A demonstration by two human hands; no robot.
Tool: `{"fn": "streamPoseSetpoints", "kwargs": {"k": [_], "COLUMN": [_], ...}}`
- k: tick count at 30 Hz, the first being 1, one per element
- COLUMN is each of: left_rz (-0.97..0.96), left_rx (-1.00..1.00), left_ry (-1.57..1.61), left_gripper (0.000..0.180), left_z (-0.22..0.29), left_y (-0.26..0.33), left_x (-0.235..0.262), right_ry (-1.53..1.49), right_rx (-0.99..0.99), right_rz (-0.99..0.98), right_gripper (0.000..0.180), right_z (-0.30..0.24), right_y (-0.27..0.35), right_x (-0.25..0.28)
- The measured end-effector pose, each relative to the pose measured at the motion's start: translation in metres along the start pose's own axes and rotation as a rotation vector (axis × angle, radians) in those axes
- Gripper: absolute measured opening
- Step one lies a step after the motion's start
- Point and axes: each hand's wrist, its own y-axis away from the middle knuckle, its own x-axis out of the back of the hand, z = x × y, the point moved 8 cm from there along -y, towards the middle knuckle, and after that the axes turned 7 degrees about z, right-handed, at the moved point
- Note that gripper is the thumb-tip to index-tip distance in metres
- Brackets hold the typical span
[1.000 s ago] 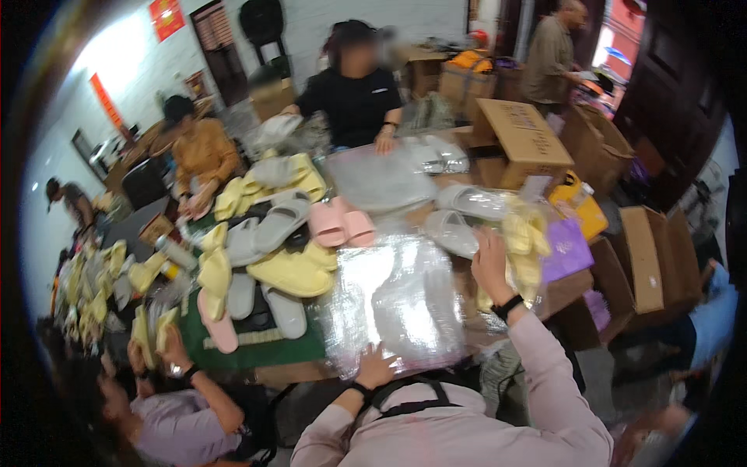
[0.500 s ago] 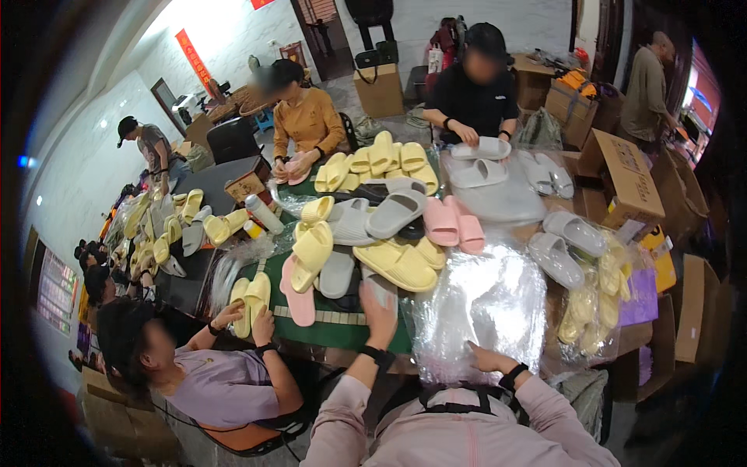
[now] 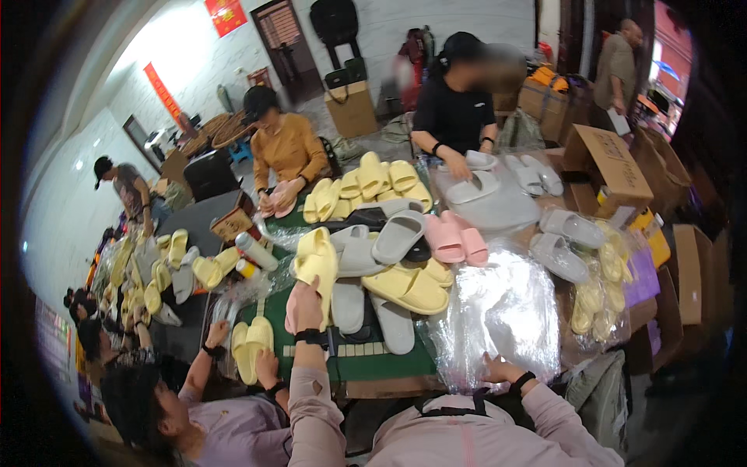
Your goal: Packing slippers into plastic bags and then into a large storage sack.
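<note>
From where I stand, the wearer's left hand reaches over the near left of the tabletop, fingers at the near end of a yellow slipper beside a pink slipper, though whether they grip it I can't tell. The right hand lies loosely curled at the near edge of shiny clear plastic; any pinch there is unclear. Grey slippers lie heaped just right of the yellow one.

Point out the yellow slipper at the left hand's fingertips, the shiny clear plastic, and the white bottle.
Yellow slipper (image 3: 315,253), head view: its upper surface.
Clear plastic (image 3: 506,303), head view: its shiny middle.
White bottle (image 3: 255,251), head view: its side.
</note>
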Motion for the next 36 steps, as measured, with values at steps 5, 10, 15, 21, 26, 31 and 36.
{"fn": "streamPoseSetpoints", "kwargs": {"k": [5, 10, 15, 21, 26, 31, 36], "left_rz": [0.04, -0.016, -0.062, -0.28, -0.703, -0.822, -0.602], "left_rx": [-0.103, -0.22, -0.105, 0.155, 0.164, 0.171, 0.091], "left_ry": [0.706, 0.763, 0.703, 0.711, 0.387, 0.02, -0.265], "left_gripper": [0.027, 0.025, 0.024, 0.013, 0.04, 0.055, 0.052], "left_z": [0.079, 0.184, 0.214, 0.197, 0.133, 0.038, -0.067], "left_y": [-0.006, 0.062, 0.154, 0.246, 0.286, 0.33, 0.364], "left_x": [-0.01, -0.051, -0.104, -0.226, -0.333, -0.353, -0.321], "right_ry": [-0.051, 0.021, -0.224, -0.235, -0.184, -0.116, -0.344], "right_rx": [-0.025, 0.116, 0.155, 0.357, 0.481, 0.588, 0.554], "right_rz": [-0.02, 0.032, -0.011, 0.21, 0.039, 0.237, 0.219], "right_gripper": [0.103, 0.09, 0.077, 0.069, 0.058, 0.047, 0.032], "right_z": [-0.01, -0.026, -0.009, -0.002, -0.032, -0.005, 0.005], "right_y": [0.001, 0.013, -0.006, -0.012, 0.051, 0.07, 0.088], "right_x": [0.003, 0.015, 0.0, -0.007, 0.036, 0.035, 0.047]}}
